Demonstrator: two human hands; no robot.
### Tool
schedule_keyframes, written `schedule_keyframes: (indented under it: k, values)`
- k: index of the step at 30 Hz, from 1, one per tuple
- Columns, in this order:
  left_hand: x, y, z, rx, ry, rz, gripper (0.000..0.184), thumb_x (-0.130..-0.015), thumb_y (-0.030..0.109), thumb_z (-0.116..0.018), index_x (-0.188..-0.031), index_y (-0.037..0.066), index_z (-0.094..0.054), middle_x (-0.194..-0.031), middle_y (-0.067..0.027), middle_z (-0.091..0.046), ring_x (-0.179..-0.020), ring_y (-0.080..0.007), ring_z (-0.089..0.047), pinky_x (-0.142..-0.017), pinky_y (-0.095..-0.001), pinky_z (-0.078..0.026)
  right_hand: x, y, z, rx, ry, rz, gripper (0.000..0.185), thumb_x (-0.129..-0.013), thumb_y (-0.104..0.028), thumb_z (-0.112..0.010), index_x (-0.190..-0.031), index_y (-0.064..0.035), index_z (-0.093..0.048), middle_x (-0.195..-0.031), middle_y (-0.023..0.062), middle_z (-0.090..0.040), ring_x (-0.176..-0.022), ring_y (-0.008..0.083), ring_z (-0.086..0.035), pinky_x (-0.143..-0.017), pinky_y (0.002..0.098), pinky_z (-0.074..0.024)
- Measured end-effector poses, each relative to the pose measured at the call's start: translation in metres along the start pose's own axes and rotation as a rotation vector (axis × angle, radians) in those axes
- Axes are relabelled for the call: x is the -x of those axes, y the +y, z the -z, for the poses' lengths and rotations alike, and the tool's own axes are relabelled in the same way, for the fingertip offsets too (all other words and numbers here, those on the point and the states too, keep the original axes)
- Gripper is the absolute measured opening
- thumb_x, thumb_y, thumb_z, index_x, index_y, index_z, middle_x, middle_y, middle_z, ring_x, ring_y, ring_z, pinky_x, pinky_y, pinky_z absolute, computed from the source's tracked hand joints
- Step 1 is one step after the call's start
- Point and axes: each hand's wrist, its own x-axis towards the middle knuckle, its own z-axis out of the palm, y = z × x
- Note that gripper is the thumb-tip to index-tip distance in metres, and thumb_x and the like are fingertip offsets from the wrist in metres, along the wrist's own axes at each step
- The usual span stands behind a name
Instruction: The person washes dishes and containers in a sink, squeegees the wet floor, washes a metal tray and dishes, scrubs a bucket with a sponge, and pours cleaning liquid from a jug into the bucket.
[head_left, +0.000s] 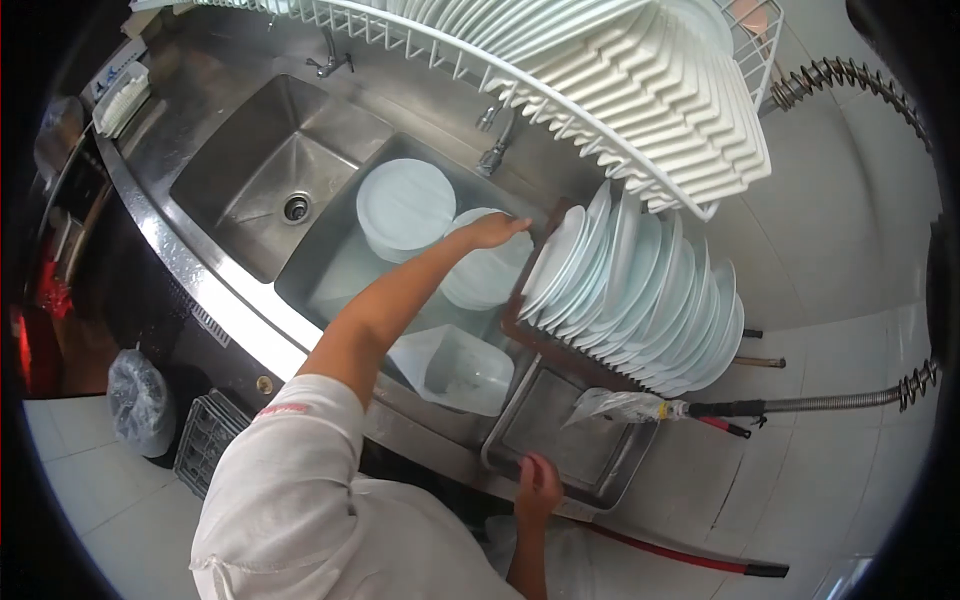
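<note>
In the head view, the left hand (492, 232) is hovering at the far right of a water-filled stainless-steel basin (335, 250), over a stack of round white plates (485, 280). Its fingers are partly bending down out of sight, so whether it is gripping a plate cannot be told. The right hand (540, 485) is hanging at the near edge of a shallow rectangular grey metal tray (560, 430), its fingers loosely curling; whether it is touching the tray or holding anything cannot be told.

A second stack of round white plates (406, 204) is sitting just left of the first, in the same basin. A translucent white plastic container (470, 362) is lying at the basin's near end. To the right, a brown rack (514, 312) is holding a row of white plates (640, 280) on edge. Above it, a white wire rack (440, 42) is carrying square-edged white dishes (680, 100). Farther left, a second steel basin (250, 170) is sinking into the steel surface (215, 70).
</note>
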Motion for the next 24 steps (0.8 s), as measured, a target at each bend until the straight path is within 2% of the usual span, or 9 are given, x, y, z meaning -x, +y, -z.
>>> schedule_keyframes:
  k: [1,3,5,10,13,16,18,22,24]
  values:
    - [0.039,0.022,0.015,-0.097,0.082,-0.041,0.072,-0.102,0.062,-0.045,-0.122,-0.002,-0.070,-0.127,-0.0249,-0.068,-0.122,-0.0379,-0.063,-0.106,-0.0404,-0.045,-0.006,-0.028,-0.011,-0.041,-0.045,0.004,0.017,-0.094,-0.013,-0.071,-0.103,0.0015,-0.073,-0.096,0.0140,-0.073,-0.079,0.0235,-0.072,-0.072,0.0319,-0.0564]
    - [0.092,0.009,0.029,-0.074,0.204,-0.075,0.058,-0.100,0.055,-0.052,-0.120,0.004,-0.073,-0.128,-0.0226,-0.067,-0.118,-0.0404,-0.063,-0.103,-0.0444,-0.047,-0.011,-0.024,-0.039,-0.009,-0.073,0.224,0.016,-0.093,-0.014,-0.073,-0.104,-0.0017,-0.073,-0.088,0.0126,-0.073,-0.072,0.0248,-0.071,-0.067,0.0314,-0.0558]
    - [0.163,0.005,0.051,-0.090,0.335,-0.091,0.042,-0.099,0.041,-0.062,-0.118,0.004,-0.073,-0.125,-0.0194,-0.069,-0.112,-0.0386,-0.066,-0.098,-0.0420,-0.051,-0.015,-0.054,-0.057,-0.038,-0.163,0.276,0.015,-0.093,-0.016,-0.074,-0.102,-0.0040,-0.073,-0.085,0.0118,-0.073,-0.071,0.0252,-0.071,-0.065,0.0337,-0.0557]
    - [0.363,0.002,0.107,-0.206,0.728,0.092,0.025,-0.099,0.022,-0.064,-0.114,0.004,-0.073,-0.117,-0.0129,-0.070,-0.103,-0.0326,-0.068,-0.089,-0.0386,-0.052,-0.015,-0.090,-0.103,-0.042,-0.441,0.326,0.015,-0.092,-0.015,-0.075,-0.100,-0.0035,-0.073,-0.087,0.0115,-0.075,-0.073,0.0250,-0.073,-0.067,0.0343,-0.0566]
    - [0.479,-0.022,0.129,-0.101,1.010,0.261,0.025,-0.101,0.021,-0.061,-0.109,0.001,-0.074,-0.110,-0.0157,-0.072,-0.097,-0.0282,-0.070,-0.086,-0.0371,-0.053,-0.014,-0.092,-0.133,-0.010,-0.544,0.397,0.016,-0.091,-0.018,-0.075,-0.098,-0.0032,-0.072,-0.091,0.0121,-0.074,-0.074,0.0276,-0.072,-0.068,0.0367,-0.0569]
    - [0.595,-0.042,0.141,-0.123,1.250,0.533,0.029,-0.101,0.025,-0.060,-0.105,0.000,-0.075,-0.101,-0.0180,-0.074,-0.094,-0.0288,-0.071,-0.083,-0.0380,-0.053,-0.009,-0.110,-0.153,0.057,-0.452,0.591,0.015,-0.090,-0.015,-0.074,-0.100,-0.0044,-0.072,-0.107,0.0142,-0.072,-0.093,0.0331,-0.070,-0.078,0.0424,-0.0562]
    - [0.661,-0.073,0.133,-0.123,1.426,0.598,0.032,-0.101,0.029,-0.059,-0.102,0.001,-0.076,-0.096,-0.0197,-0.073,-0.090,-0.0324,-0.071,-0.081,-0.0386,-0.052,-0.016,-0.122,-0.162,0.222,-0.290,0.836,0.021,-0.084,-0.010,-0.075,-0.103,-0.0025,-0.071,-0.126,0.0178,-0.064,-0.115,0.0386,-0.062,-0.094,0.0486,-0.0515]
    - [0.750,-0.113,0.114,-0.053,1.570,0.757,0.032,-0.099,0.030,-0.060,-0.102,0.003,-0.076,-0.096,-0.0186,-0.074,-0.090,-0.0341,-0.071,-0.080,-0.0395,-0.053,-0.044,-0.157,-0.182,0.482,-0.289,0.911,0.051,-0.073,-0.009,-0.080,-0.121,-0.0025,-0.065,-0.133,0.0195,-0.058,-0.129,0.0402,-0.051,-0.112,0.0558,-0.0361]
    - [0.774,-0.140,0.102,0.018,1.618,0.807,0.031,-0.097,0.031,-0.061,-0.102,0.005,-0.076,-0.096,-0.0177,-0.074,-0.091,-0.0341,-0.071,-0.080,-0.0399,-0.053,-0.068,-0.145,-0.204,0.700,-0.428,0.892,0.059,-0.071,-0.012,-0.083,-0.125,-0.0033,-0.062,-0.130,0.0174,-0.060,-0.124,0.0386,-0.054,-0.108,0.0545,-0.0385]
